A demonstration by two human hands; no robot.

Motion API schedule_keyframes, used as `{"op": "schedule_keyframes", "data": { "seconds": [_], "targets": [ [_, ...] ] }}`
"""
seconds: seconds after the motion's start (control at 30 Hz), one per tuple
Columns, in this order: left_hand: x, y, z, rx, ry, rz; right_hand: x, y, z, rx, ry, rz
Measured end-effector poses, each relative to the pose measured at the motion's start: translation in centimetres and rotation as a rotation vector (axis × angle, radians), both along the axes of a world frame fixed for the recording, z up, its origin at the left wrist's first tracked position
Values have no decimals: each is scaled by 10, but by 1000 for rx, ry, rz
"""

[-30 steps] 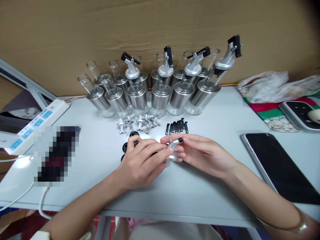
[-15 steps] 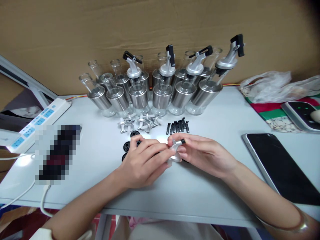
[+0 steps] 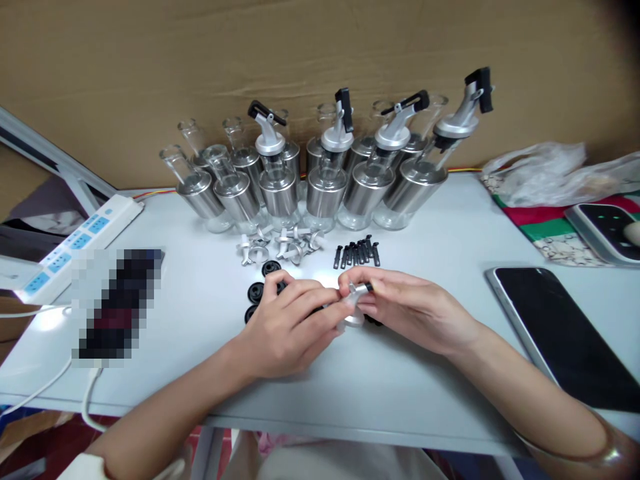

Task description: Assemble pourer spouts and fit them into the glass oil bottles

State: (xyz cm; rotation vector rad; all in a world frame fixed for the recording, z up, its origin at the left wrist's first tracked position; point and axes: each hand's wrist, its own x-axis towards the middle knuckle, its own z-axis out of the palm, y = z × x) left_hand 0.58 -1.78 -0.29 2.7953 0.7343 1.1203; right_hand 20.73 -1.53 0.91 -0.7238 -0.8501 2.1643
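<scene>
My left hand [image 3: 290, 327] is closed on a silver pour spout [image 3: 355, 294], holding it above the table with the round flange low. My right hand [image 3: 420, 307] meets it from the other side. Its fingers close about the spout's tip, where a small black piece [image 3: 369, 287] shows; the rest of that piece is hidden by fingers. Behind the hands lie several black levers [image 3: 356, 255] and a heap of loose silver spouts [image 3: 295, 250]. Round black stoppers [image 3: 255, 292] sit by my left hand, some partly covered by it.
Two rows of glass bottles with steel sleeves [image 3: 278, 193] stand at the back; several front ones carry spouts with black levers. A power strip [image 3: 120, 212] and a blurred-out phone lie at left. A large phone [image 3: 565, 333], a device [image 3: 607, 230] and a plastic bag [image 3: 545, 173] are at right.
The view has shifted very slightly. Both hands keep their hold on the spout, which has tipped a little; the things on the table stay where they were.
</scene>
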Motion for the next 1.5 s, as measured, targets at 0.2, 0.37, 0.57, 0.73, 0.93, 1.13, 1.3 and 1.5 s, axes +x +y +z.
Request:
{"op": "schedule_keyframes", "data": {
  "seconds": [0.2,0.37,0.57,0.73,0.93,1.13,1.3,1.5],
  "targets": [
    [-2,4,2,-9,27,38,-2,0,-4,75,-14,-74],
    [-2,6,-1,-49,41,24,-2,1,-8,114,-71,-87],
    [-7,10,3,-218,81,17,-5,2,-5,97,-111,-175],
    [-14,18,9,-411,370,92,-2,5,-1,116,-193,-261],
    [-16,21,7,-435,493,113,-1,5,-1,131,-219,-262],
    [-16,21,5,-405,441,112,-1,6,-3,118,-246,-310],
    [-13,17,8,-464,117,82,-1,6,-3,148,-263,-382],
    [-9,11,9,-543,-203,51,-4,6,-5,214,-294,-408]
  ]
}}
